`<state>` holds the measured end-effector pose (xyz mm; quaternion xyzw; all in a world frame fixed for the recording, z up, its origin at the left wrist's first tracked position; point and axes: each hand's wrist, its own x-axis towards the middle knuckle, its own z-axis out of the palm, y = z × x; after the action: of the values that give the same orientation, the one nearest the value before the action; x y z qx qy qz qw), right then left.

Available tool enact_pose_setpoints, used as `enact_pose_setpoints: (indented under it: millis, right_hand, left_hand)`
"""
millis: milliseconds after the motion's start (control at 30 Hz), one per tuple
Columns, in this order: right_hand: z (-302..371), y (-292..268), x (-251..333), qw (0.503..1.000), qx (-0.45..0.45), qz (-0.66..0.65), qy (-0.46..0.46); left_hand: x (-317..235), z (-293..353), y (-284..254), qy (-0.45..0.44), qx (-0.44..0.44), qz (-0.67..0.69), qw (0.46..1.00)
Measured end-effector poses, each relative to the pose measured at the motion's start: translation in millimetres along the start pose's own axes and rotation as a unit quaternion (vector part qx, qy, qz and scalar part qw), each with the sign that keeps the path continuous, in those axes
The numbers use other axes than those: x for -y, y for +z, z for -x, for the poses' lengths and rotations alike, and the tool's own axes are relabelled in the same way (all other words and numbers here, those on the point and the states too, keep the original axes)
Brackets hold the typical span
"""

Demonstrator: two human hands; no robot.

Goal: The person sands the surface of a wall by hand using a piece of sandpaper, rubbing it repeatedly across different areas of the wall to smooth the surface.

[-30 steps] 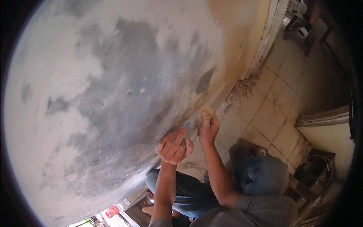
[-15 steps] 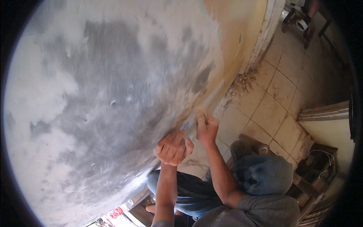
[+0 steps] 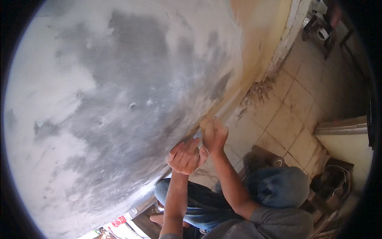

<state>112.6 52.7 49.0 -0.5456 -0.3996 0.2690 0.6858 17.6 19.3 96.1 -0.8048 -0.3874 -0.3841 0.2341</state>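
One head-worn fisheye camera looks steeply down from near above the bare left hand and bare right hand, the mottled grey-and-white wall bowing across its left and the cream square-tiled floor lying farther off at right.

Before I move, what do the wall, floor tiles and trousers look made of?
Wall: probably plaster or filler, mostly matt, patchy grey and white. Floor tiles: likely ceramic, dull, square with dark joints. Trousers: apparently denim, faded blue, creased.

Grey-and-white blotched wall, blue jeans, grey shirt
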Motion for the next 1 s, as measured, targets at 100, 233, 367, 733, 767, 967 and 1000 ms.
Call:
enact_pose_setpoints:
  millis: [100,233,367,733,767,967,1000]
  right_hand:
    - [-9,-2,-4,0.979,0.016,-0.120,0.162]
    - [2,-3,-4,0.996,0.035,-0.029,0.083]
    - [4,-2,-4,0.993,0.038,-0.034,0.102]
    - [-5,-5,-14,0.997,0.051,0.032,0.047]
    - [8,2,-7,0.998,0.037,-0.007,0.054]
    - [2,-2,2,0.996,0.066,-0.012,0.064]
    - [1,2,4,0.997,0.036,-0.024,0.067]
  left_hand:
    - [1,-1,3,0.002,-0.006,0.001,1.000]
    - [-1,-4,4,0.002,-0.003,0.008,1.000]
    - [-2,-2,1,-0.003,0.001,0.010,1.000]
    - [-2,-4,-2,-0.002,-0.024,0.029,0.999]
    - [-3,-1,-4,-0.010,-0.011,0.025,1.000]
    - [-2,-3,2,-0.007,-0.019,0.032,0.999]
    - [-1,-5,2,-0.007,-0.021,0.030,0.999]
